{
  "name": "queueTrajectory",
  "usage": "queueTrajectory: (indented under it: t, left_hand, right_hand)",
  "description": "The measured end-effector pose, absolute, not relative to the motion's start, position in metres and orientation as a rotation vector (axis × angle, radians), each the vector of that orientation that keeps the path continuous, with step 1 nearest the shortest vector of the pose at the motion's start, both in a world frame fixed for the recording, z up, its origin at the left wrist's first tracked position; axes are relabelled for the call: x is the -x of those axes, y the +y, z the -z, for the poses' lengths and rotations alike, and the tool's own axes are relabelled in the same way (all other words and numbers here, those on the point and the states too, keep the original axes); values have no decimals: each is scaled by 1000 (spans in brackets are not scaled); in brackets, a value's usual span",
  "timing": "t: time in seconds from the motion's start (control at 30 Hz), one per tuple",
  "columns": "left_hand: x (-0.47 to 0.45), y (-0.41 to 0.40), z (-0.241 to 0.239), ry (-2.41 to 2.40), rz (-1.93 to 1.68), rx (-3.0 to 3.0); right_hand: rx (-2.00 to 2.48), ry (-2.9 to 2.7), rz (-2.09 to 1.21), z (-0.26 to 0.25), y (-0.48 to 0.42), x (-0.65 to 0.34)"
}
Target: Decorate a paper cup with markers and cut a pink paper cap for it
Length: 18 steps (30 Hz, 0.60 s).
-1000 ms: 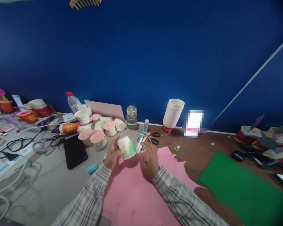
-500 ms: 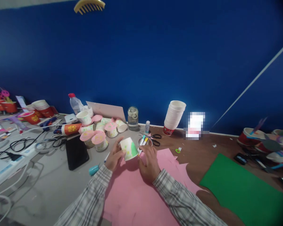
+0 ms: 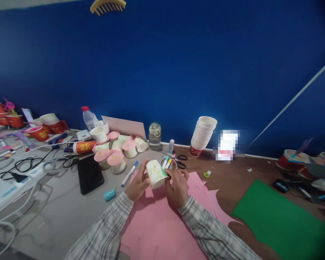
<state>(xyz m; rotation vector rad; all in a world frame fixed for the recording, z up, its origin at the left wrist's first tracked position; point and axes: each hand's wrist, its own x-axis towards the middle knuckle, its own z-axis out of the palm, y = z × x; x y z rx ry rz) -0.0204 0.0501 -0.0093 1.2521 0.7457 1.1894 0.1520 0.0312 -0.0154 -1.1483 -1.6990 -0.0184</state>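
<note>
Between my hands, above the pink paper [image 3: 157, 224], is a white paper cup [image 3: 155, 174] with a yellow-green leaf print, tilted. My left hand [image 3: 138, 183] grips its left side with fingers and thumb. My right hand [image 3: 177, 186] closes on its right side, where a green patch [image 3: 164, 173] shows beside the fingertips. Part of that patch is hidden by the right fingers. Just behind the hands lie several markers [image 3: 167, 162] in a round holder and black-handled scissors [image 3: 182, 161]. A blue-capped marker [image 3: 130, 174] lies left of my left hand.
Printed cups with pink paper discs [image 3: 116, 160] cluster at back left, near a black phone [image 3: 90, 175] and a teal cylinder [image 3: 109, 195]. A glass jar [image 3: 155, 136], glue stick [image 3: 171, 146] and cup stack [image 3: 203, 135] stand by the blue wall. Green paper [image 3: 278, 220] lies right.
The cup has turned in my hands, so more leaf print faces me and the green patch has shifted right, partly behind my right fingers. The blue-capped marker shows more fully.
</note>
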Motion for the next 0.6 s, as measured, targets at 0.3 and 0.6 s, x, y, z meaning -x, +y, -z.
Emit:
queueTrajectory:
  t: [0.3, 0.6]
  left_hand:
    - [14, 49, 13, 830, -1061, -1042]
    - [21, 54, 9, 1018, -1451, -1204]
  right_hand:
    - [1081, -1691, -14, 14, 30, -153]
    - [1163, -1704, -47, 17, 34, -153]
